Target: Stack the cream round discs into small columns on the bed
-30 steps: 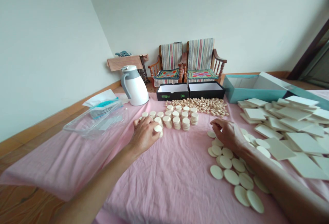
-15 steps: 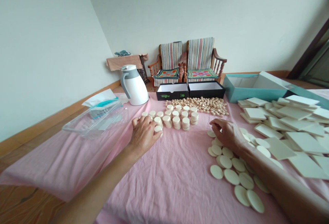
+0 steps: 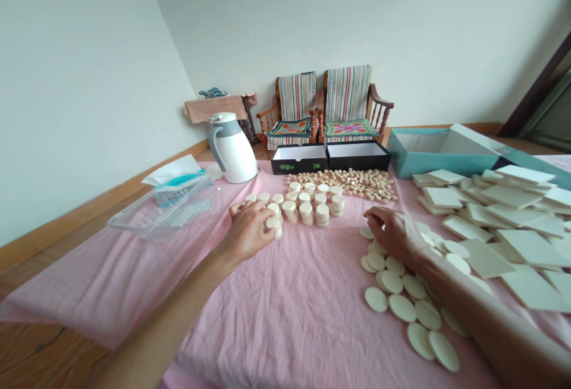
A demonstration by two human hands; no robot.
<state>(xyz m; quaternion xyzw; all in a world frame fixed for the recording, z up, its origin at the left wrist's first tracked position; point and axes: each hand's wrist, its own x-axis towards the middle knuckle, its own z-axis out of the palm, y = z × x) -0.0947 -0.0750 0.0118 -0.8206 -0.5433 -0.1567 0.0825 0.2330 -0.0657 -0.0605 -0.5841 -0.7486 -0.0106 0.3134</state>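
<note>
My left hand [image 3: 248, 229] is closed at the near left end of the stacked round discs, thumb and fingers around a short stack of pale wooden discs [image 3: 273, 223]. Its fingertips on the far side are partly hidden. Several more disc stacks [image 3: 306, 210] stand in rows just to the right. On the right, my right hand [image 3: 391, 229] is held with its fingers curled in, and no disc shows in them. Below and around that wrist lie larger loose round discs [image 3: 402, 307], some overlapping.
Small wooden pieces [image 3: 357, 182] lie heaped behind the stacks, before two black boxes [image 3: 298, 166]. Square pale tiles [image 3: 513, 204] pile up at right by a teal box [image 3: 414, 166]. A white jug [image 3: 238, 154] and clear plastic tray [image 3: 134, 222] stand left on the pink cloth [image 3: 285, 317].
My left hand has turned and shifted slightly, and its thumb now closes against the near disc stack, showing more of the discs below. My right hand has barely moved.
</note>
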